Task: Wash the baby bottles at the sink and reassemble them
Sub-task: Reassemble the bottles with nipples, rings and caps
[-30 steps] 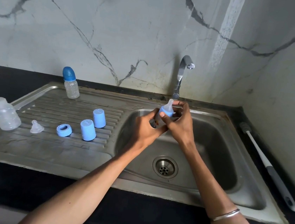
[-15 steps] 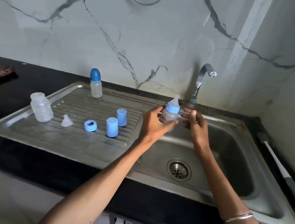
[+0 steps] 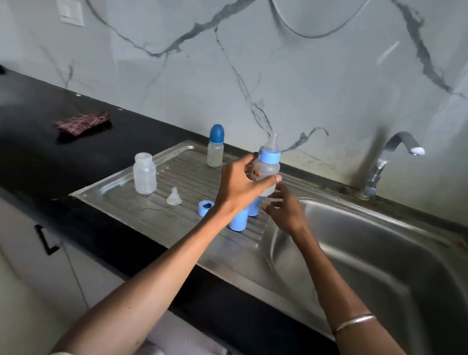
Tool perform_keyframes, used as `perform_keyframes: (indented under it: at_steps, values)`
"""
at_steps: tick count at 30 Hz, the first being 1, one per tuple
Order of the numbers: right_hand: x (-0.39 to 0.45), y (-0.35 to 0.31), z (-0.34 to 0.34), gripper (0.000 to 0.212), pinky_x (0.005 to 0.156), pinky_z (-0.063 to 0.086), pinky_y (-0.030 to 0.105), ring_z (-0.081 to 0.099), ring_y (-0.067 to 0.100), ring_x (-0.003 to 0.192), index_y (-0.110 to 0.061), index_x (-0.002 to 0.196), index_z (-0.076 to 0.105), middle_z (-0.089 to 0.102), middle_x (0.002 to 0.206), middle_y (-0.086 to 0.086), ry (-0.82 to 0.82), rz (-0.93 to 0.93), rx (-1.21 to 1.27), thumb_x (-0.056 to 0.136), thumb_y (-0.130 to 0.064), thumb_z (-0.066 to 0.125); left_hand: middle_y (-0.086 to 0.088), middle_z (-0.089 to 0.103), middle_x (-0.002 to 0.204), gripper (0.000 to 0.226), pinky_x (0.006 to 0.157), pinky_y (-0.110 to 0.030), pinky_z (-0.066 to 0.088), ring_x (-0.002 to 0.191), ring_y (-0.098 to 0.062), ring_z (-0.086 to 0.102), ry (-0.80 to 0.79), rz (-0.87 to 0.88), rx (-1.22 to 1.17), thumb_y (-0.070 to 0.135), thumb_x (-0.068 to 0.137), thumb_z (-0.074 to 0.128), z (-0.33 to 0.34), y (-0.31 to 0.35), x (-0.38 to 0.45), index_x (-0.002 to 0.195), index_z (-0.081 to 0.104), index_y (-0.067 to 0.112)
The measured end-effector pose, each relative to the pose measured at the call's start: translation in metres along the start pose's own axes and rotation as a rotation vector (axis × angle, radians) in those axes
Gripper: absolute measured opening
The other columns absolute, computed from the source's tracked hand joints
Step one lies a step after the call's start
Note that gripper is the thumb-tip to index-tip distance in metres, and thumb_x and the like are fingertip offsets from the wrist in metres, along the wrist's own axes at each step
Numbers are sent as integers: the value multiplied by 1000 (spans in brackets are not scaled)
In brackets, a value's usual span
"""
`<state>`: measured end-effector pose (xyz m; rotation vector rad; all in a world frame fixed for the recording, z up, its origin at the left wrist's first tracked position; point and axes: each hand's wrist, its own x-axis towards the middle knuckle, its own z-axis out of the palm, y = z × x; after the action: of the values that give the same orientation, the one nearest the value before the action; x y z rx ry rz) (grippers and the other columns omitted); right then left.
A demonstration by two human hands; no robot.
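Note:
My left hand [image 3: 240, 189] grips a small baby bottle [image 3: 267, 171] with a light blue collar and clear teat, held upright above the drainboard [image 3: 164, 213]. My right hand [image 3: 284, 210] hovers just below and right of it, fingers loosely spread, holding nothing. Two light blue caps [image 3: 239, 221] stand on the drainboard, partly hidden behind my left wrist. A blue ring collar [image 3: 204, 208], a loose clear teat [image 3: 173, 196] and an open clear bottle [image 3: 144, 177] sit further left. A capped bottle with a dark blue cap [image 3: 216, 146] stands at the back.
The steel sink basin [image 3: 377, 266] lies to the right with the tap [image 3: 386, 159] behind it. A checked cloth [image 3: 81, 123] lies on the black counter [image 3: 27, 139] at the left. A marble wall rises behind.
My left hand carried the bottle from over the basin leftward to above the drainboard. My right hand let go of it and followed below. The view swung left.

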<state>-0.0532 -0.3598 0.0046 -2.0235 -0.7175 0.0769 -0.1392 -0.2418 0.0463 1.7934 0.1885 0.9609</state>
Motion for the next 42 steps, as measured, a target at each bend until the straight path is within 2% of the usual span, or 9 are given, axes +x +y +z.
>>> perform_keyframes:
  at_steps: [4,7,12,17,23,29,34,37,42]
  values:
    - [20,-1,17,56,89,51,37,56,17,98,-11,130,51,60,115,5,-52,-11,-87,80,-3,75,-7,73,76,39,66,-44,58,72,-24,70,25,-1,29,30,67,91,-24,-16,11,84,65,7]
    - [28,0,22,58,92,52,43,61,20,96,-16,128,55,62,113,5,-78,-26,-107,76,-2,77,-8,72,76,47,66,-45,57,72,-27,68,62,-7,45,38,64,89,-35,-26,15,85,65,4]
    - [33,3,29,41,86,53,31,65,20,94,-14,116,64,67,105,1,-54,-40,-122,78,-4,75,-8,73,78,55,67,-47,58,74,-28,70,65,-23,42,46,61,87,-37,-38,20,90,66,4]
    - [30,1,15,36,73,45,20,62,17,86,-10,117,63,66,102,0,33,-36,-40,83,-7,74,-8,73,76,35,65,-36,58,69,-20,69,19,-23,13,25,69,91,-27,-33,18,87,66,7]
    - [20,-6,-40,37,72,47,11,63,15,90,-9,122,63,68,109,4,178,-46,84,86,-8,71,0,71,69,30,61,-34,54,60,-11,62,-19,-8,-8,30,66,91,6,-24,11,77,64,22]
    - [-4,-3,-105,38,78,50,23,64,14,95,-15,129,61,67,111,1,331,-57,151,91,-19,67,3,76,81,40,71,-42,59,78,-19,73,-119,38,-46,33,66,91,49,-14,-9,96,71,15]
    - [-24,6,-145,36,72,52,16,64,12,92,-12,127,62,68,108,6,436,-66,250,92,-20,67,4,75,79,37,73,-42,59,76,-17,72,-228,20,-48,31,65,90,90,-14,-24,95,71,20]
    - [-35,9,-162,30,82,55,28,66,16,93,-17,121,64,69,105,6,470,-89,314,92,-20,68,1,75,78,38,72,-43,59,70,-14,68,-280,11,-46,27,63,90,112,-16,-31,94,71,18]
    - [-48,12,-173,28,85,57,34,68,19,97,-23,117,65,71,110,8,515,-144,370,90,-22,69,4,73,76,35,68,-40,56,67,-7,63,-355,19,-66,28,63,90,139,-17,-46,91,70,24]
